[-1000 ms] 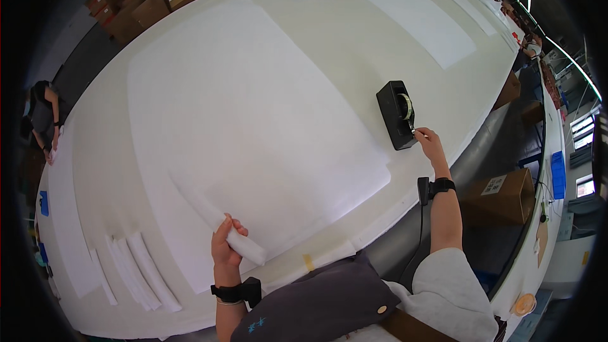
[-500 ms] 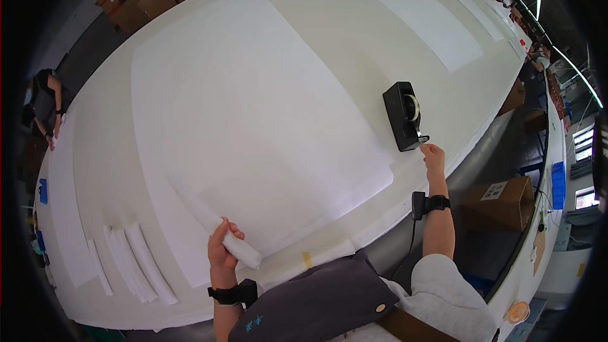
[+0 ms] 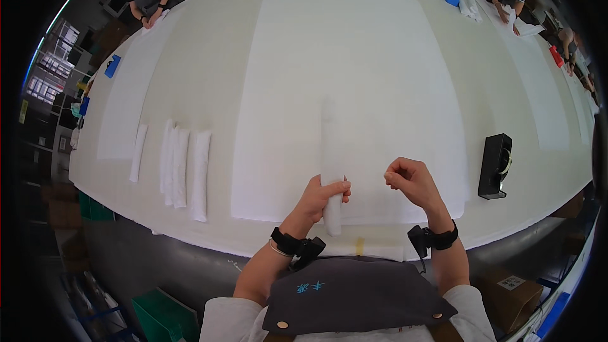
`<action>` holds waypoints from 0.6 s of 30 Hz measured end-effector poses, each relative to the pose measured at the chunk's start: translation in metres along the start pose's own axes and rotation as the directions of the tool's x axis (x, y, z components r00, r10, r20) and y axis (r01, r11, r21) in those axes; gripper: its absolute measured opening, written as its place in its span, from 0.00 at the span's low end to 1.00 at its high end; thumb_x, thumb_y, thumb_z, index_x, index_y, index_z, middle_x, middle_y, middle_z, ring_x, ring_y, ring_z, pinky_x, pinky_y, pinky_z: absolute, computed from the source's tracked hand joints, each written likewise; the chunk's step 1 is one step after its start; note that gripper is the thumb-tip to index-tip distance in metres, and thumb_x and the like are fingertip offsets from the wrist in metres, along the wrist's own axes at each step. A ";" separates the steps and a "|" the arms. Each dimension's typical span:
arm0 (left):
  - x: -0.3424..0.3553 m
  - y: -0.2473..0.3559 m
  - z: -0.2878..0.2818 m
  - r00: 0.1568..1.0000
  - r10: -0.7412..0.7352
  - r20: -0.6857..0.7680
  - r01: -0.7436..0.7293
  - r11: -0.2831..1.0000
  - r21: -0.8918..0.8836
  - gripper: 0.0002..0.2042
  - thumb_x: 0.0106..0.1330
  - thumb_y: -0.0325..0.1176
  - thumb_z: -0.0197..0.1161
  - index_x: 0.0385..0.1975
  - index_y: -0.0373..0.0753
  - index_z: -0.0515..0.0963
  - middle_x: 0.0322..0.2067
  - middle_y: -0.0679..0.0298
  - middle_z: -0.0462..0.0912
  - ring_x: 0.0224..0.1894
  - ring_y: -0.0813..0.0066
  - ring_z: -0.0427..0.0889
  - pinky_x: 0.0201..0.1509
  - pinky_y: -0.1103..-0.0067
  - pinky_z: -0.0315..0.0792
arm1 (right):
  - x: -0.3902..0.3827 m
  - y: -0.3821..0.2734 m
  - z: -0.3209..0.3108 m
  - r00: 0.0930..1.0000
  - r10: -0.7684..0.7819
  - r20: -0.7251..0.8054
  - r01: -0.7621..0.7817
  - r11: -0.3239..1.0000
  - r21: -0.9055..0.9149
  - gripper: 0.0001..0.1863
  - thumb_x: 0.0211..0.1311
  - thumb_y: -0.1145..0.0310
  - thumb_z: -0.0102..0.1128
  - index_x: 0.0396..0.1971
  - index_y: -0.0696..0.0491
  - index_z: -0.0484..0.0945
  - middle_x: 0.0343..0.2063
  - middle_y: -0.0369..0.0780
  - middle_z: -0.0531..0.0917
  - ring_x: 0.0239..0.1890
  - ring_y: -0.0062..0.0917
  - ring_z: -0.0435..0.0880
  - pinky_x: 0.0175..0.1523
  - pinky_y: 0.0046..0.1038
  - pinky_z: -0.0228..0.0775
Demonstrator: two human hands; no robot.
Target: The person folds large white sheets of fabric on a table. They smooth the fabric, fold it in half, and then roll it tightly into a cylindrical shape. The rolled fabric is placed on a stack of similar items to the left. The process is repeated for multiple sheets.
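Is gripping a roll (image 3: 332, 221) in the left hand (image 3: 322, 199), over the flat sheet (image 3: 354, 44); is pinching fingertips together on the right hand (image 3: 413, 180), around nothing discernible. Is seemingly finishing this roll, wound but lying apart from done-looking rolls (image 3: 200, 177) at left.

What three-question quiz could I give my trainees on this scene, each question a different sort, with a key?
1. Multiple choice: What does the person's left hand grip?
A) a cardboard box
B) a white roll
C) a green bin

2. True or false: The black tape dispenser stands to the right of the person's right hand.

3. Fill in the blank: The four other rolls lie to the ____ of the large white sheet in front of the person.

Key: 1. B; 2. True; 3. left
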State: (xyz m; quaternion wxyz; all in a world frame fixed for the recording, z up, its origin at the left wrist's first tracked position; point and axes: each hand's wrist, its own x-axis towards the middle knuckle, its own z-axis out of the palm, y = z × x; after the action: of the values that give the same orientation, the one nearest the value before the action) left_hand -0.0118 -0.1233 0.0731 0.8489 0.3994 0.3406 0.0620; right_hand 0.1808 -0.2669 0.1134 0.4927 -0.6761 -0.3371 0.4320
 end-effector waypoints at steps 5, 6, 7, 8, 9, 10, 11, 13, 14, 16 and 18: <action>-0.003 0.000 0.006 0.998 0.038 -0.040 -0.038 0.999 0.023 0.12 0.56 0.32 0.68 0.34 0.32 0.75 0.26 0.62 0.78 0.27 0.76 0.78 0.32 0.78 0.74 | 0.035 -0.041 0.046 0.944 -0.081 0.320 0.135 0.980 -0.150 0.11 0.62 0.67 0.58 0.25 0.59 0.75 0.17 0.38 0.79 0.21 0.18 0.75 0.29 0.23 0.66; -0.004 -0.001 0.005 0.998 0.057 -0.040 -0.056 0.998 0.018 0.11 0.56 0.31 0.67 0.34 0.32 0.75 0.26 0.63 0.78 0.26 0.76 0.78 0.31 0.78 0.74 | 0.040 -0.041 0.051 0.935 -0.090 0.343 0.178 0.955 -0.236 0.11 0.61 0.67 0.57 0.24 0.59 0.76 0.18 0.41 0.81 0.21 0.24 0.77 0.29 0.26 0.68; -0.005 -0.002 0.004 0.997 0.068 -0.041 -0.067 0.997 0.045 0.11 0.55 0.30 0.67 0.34 0.32 0.75 0.26 0.63 0.78 0.26 0.76 0.78 0.31 0.79 0.74 | 0.043 -0.042 0.056 0.943 -0.069 0.325 0.174 0.936 -0.307 0.12 0.60 0.66 0.58 0.23 0.59 0.76 0.18 0.41 0.81 0.21 0.25 0.77 0.30 0.26 0.69; -0.006 -0.002 0.004 0.996 0.079 -0.041 -0.076 0.994 0.072 0.11 0.55 0.30 0.66 0.34 0.32 0.75 0.26 0.63 0.78 0.26 0.77 0.78 0.31 0.79 0.74 | 0.046 -0.042 0.060 0.951 -0.050 0.304 0.169 0.911 -0.376 0.13 0.59 0.64 0.58 0.23 0.59 0.77 0.19 0.42 0.81 0.21 0.27 0.78 0.30 0.27 0.69; -0.006 -0.002 0.004 0.995 0.091 -0.038 -0.087 0.991 0.102 0.11 0.55 0.29 0.66 0.35 0.33 0.76 0.25 0.63 0.78 0.26 0.77 0.78 0.31 0.80 0.73 | 0.049 -0.043 0.062 0.959 -0.037 0.280 0.164 0.881 -0.443 0.13 0.58 0.63 0.59 0.22 0.58 0.77 0.19 0.42 0.81 0.21 0.28 0.78 0.30 0.28 0.69; -0.006 -0.004 0.004 0.996 0.080 -0.044 -0.076 0.993 0.094 0.11 0.55 0.29 0.66 0.35 0.33 0.76 0.25 0.63 0.78 0.26 0.76 0.78 0.31 0.80 0.73 | 0.050 -0.042 0.063 0.965 -0.032 0.260 0.154 0.870 -0.468 0.14 0.57 0.63 0.61 0.21 0.59 0.76 0.17 0.41 0.79 0.20 0.26 0.76 0.28 0.27 0.67; -0.005 -0.006 0.003 0.997 0.068 -0.048 -0.064 0.994 0.087 0.11 0.54 0.28 0.66 0.35 0.33 0.76 0.25 0.63 0.78 0.26 0.76 0.77 0.31 0.79 0.73 | 0.052 -0.040 0.064 0.971 -0.027 0.237 0.144 0.859 -0.492 0.15 0.56 0.63 0.63 0.19 0.60 0.76 0.15 0.40 0.78 0.18 0.23 0.73 0.27 0.26 0.66; -0.005 -0.007 0.003 0.997 0.057 -0.055 -0.053 0.997 0.064 0.10 0.54 0.28 0.65 0.34 0.33 0.76 0.25 0.62 0.78 0.25 0.76 0.77 0.30 0.79 0.73 | 0.054 -0.044 0.066 0.978 0.014 0.208 0.109 0.816 -0.568 0.17 0.55 0.62 0.65 0.17 0.60 0.75 0.13 0.39 0.75 0.17 0.20 0.70 0.25 0.25 0.63; -0.005 -0.007 0.003 0.997 0.057 -0.055 -0.055 0.998 0.044 0.10 0.54 0.28 0.66 0.34 0.33 0.76 0.25 0.62 0.78 0.26 0.76 0.78 0.30 0.79 0.73 | 0.055 -0.051 0.065 0.979 0.052 0.199 0.085 0.779 -0.622 0.18 0.55 0.61 0.65 0.16 0.60 0.75 0.12 0.38 0.74 0.16 0.20 0.69 0.24 0.25 0.62; -0.006 -0.004 0.004 0.998 0.049 -0.029 -0.048 0.999 0.017 0.10 0.54 0.27 0.65 0.34 0.33 0.75 0.25 0.62 0.78 0.25 0.76 0.77 0.30 0.79 0.73 | 0.058 -0.055 0.061 0.975 0.114 0.190 0.039 0.756 -0.654 0.20 0.54 0.58 0.66 0.15 0.59 0.75 0.11 0.38 0.73 0.15 0.21 0.69 0.24 0.25 0.62; -0.008 0.001 0.003 0.999 0.033 0.014 -0.033 0.999 -0.008 0.10 0.55 0.27 0.64 0.36 0.34 0.75 0.25 0.61 0.78 0.25 0.76 0.77 0.31 0.79 0.72 | 0.062 -0.050 0.053 0.964 0.164 0.209 0.000 0.787 -0.617 0.23 0.54 0.53 0.65 0.13 0.57 0.76 0.09 0.38 0.74 0.14 0.22 0.71 0.25 0.25 0.64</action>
State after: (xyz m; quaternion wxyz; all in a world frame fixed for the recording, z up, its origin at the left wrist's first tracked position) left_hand -0.0161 -0.1277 0.0791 0.8518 0.4020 0.3275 0.0746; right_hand 0.1554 -0.1778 0.1378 0.1811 -0.7528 -0.4881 0.4029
